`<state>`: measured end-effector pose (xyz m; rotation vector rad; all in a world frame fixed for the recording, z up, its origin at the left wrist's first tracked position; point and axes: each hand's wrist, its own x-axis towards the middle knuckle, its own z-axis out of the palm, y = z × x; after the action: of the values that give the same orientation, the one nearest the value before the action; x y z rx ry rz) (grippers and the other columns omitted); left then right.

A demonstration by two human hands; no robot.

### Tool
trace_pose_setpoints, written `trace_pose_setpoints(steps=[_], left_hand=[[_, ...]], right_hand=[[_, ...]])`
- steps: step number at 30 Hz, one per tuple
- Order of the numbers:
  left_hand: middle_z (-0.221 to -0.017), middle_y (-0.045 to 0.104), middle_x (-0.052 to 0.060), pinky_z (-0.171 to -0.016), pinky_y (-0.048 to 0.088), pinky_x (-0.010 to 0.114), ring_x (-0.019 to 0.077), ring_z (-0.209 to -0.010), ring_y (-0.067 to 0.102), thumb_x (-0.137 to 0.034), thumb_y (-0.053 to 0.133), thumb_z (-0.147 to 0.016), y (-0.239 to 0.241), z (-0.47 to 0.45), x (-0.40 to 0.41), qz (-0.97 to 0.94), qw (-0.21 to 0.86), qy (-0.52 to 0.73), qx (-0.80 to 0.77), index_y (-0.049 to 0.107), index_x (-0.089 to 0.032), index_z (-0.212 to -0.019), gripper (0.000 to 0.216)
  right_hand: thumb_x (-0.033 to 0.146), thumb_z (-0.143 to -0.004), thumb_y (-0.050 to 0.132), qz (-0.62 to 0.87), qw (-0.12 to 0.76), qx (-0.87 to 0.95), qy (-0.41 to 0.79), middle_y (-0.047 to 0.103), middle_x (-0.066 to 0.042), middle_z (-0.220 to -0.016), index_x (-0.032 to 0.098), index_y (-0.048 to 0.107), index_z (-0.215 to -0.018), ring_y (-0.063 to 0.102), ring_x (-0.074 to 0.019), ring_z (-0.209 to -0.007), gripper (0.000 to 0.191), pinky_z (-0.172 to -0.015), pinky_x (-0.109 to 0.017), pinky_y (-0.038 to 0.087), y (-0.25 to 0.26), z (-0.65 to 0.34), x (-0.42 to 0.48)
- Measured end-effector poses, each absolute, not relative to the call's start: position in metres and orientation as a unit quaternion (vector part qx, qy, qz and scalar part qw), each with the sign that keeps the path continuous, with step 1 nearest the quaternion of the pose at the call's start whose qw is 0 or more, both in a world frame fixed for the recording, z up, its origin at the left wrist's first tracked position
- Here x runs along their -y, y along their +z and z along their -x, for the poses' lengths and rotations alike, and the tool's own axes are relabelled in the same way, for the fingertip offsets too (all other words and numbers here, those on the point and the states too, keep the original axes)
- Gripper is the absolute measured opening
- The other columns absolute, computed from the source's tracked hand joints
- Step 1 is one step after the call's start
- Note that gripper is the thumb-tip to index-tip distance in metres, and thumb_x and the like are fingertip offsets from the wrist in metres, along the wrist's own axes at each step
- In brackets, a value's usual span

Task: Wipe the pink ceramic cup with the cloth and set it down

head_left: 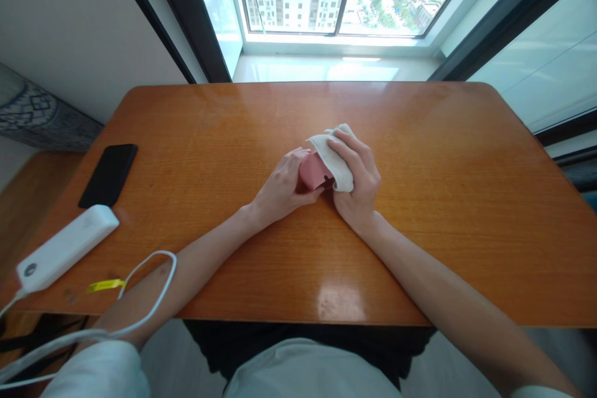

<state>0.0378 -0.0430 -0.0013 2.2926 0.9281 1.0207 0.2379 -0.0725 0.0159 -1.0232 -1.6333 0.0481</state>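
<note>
Cloth (336, 165) in curled right fingers (351, 150) overlaps pink object (312, 171) gripped by curled left fingers (290, 163), phone (109, 175) well leftward.

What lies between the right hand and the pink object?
A white cloth, held by the right hand against the pink object, as the head view shows.

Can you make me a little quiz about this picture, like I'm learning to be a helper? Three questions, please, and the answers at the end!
1. Which hand holds the white cloth?

2. True or false: the black phone lies on the person's left side of the table.

3. Pick one. The small object in the left hand is:
a) green
b) pink
c) blue

Key:
1. The right hand.
2. True.
3. b, pink.
</note>
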Motion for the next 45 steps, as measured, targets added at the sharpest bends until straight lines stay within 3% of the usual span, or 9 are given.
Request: trace_pose_setpoints(steps=[6, 11, 18, 25, 30, 34, 37, 41, 45], left_hand=[[-0.172, 0.053, 0.025, -0.137, 0.039, 0.070, 0.0452, -0.169, 0.044, -0.042, 0.091, -0.088, -0.013, -0.037, 0.040, -0.845, 0.188, 0.322, -0.384, 0.044, -0.020, -0.164, 0.092], [-0.178, 0.045, 0.028, -0.137, 0.034, 0.073, 0.0499, -0.171, 0.038, -0.044, 0.084, -0.093, -0.015, -0.039, 0.043, -0.844, 0.160, 0.290, -0.421, 0.043, -0.016, -0.168, 0.090], [-0.159, 0.067, 0.016, -0.126, 0.057, 0.059, 0.0344, -0.149, 0.067, -0.044, 0.078, -0.097, 0.000, -0.036, 0.043, -0.800, 0.216, 0.421, -0.367, 0.053, -0.025, -0.153, 0.064], [-0.167, 0.061, 0.010, -0.127, 0.062, 0.061, 0.0390, -0.152, 0.066, -0.048, 0.086, -0.091, 0.005, -0.029, 0.053, -0.791, 0.244, 0.431, -0.359, 0.046, -0.031, -0.160, 0.081], [-0.165, 0.064, 0.009, -0.111, 0.073, 0.052, 0.0379, -0.149, 0.069, -0.048, 0.081, -0.097, 0.003, -0.030, 0.055, -0.764, 0.273, 0.432, -0.393, 0.049, -0.029, -0.155, 0.069], [-0.159, 0.068, 0.008, -0.113, 0.071, 0.052, 0.0363, -0.147, 0.070, -0.051, 0.081, -0.097, 0.004, -0.030, 0.053, -0.764, 0.285, 0.428, -0.390, 0.053, -0.028, -0.151, 0.064], [-0.139, 0.078, 0.008, -0.107, 0.071, 0.053, 0.0361, -0.133, 0.078, -0.056, 0.088, -0.090, 0.005, -0.031, 0.052, -0.767, 0.288, 0.414, -0.397, 0.060, -0.027, -0.141, 0.065], [-0.113, 0.082, 0.003, -0.088, 0.070, 0.045, 0.0278, -0.099, 0.082, -0.046, 0.095, -0.082, 0.006, -0.032, 0.053, -0.772, 0.270, 0.403, -0.411, 0.061, -0.025, -0.140, 0.071], [-0.124, 0.082, 0.004, -0.091, 0.068, 0.041, 0.0256, -0.101, 0.082, -0.035, 0.092, -0.084, 0.008, -0.033, 0.053, -0.781, 0.256, 0.413, -0.392, 0.058, -0.025, -0.148, 0.073]], right_hand=[[0.035, -0.110, 0.067, 0.396, 0.523, 0.754, -0.039, 0.074, -0.001, -0.157, 0.045, 0.073, -0.150, 0.066, -0.0386, -0.151, 0.042, -0.129, -0.069, 0.052, 0.017, -0.242, 0.072], [0.034, -0.111, 0.063, 0.364, 0.474, 0.801, -0.038, 0.077, 0.005, -0.152, 0.049, 0.073, -0.146, 0.064, -0.0391, -0.155, 0.040, -0.137, -0.073, 0.042, 0.018, -0.241, 0.075], [0.030, -0.112, 0.059, 0.351, 0.466, 0.810, -0.054, 0.074, 0.006, -0.156, 0.049, 0.069, -0.153, 0.061, -0.0345, -0.159, 0.045, -0.140, -0.063, 0.043, 0.022, -0.238, 0.077], [0.038, -0.112, 0.061, 0.341, 0.460, 0.820, 0.009, 0.078, 0.007, -0.150, 0.049, 0.075, -0.145, 0.061, -0.0367, -0.158, 0.038, -0.141, -0.070, 0.041, 0.022, -0.233, 0.080], [0.033, -0.110, 0.062, 0.335, 0.457, 0.824, -0.011, 0.075, 0.007, -0.154, 0.050, 0.069, -0.152, 0.061, -0.0360, -0.159, 0.046, -0.140, -0.071, 0.043, 0.022, -0.231, 0.080], [0.027, -0.106, 0.066, 0.328, 0.451, 0.829, -0.047, 0.072, 0.001, -0.160, 0.043, 0.065, -0.158, 0.058, -0.0379, -0.160, 0.055, -0.138, -0.069, 0.044, 0.023, -0.232, 0.081], [0.029, -0.107, 0.068, 0.341, 0.475, 0.811, -0.018, 0.071, -0.001, -0.161, 0.043, 0.067, -0.155, 0.060, -0.0375, -0.157, 0.051, -0.135, -0.070, 0.048, 0.022, -0.233, 0.079], [0.029, -0.110, 0.063, 0.371, 0.504, 0.778, 0.049, 0.071, -0.002, -0.159, 0.042, 0.070, -0.152, 0.063, -0.0344, -0.153, 0.044, -0.131, -0.066, 0.053, 0.022, -0.233, 0.076], [0.031, -0.110, 0.063, 0.396, 0.515, 0.753, 0.109, 0.072, -0.006, -0.157, 0.037, 0.072, -0.149, 0.064, -0.0335, -0.152, 0.041, -0.131, -0.062, 0.053, 0.025, -0.234, 0.075]])
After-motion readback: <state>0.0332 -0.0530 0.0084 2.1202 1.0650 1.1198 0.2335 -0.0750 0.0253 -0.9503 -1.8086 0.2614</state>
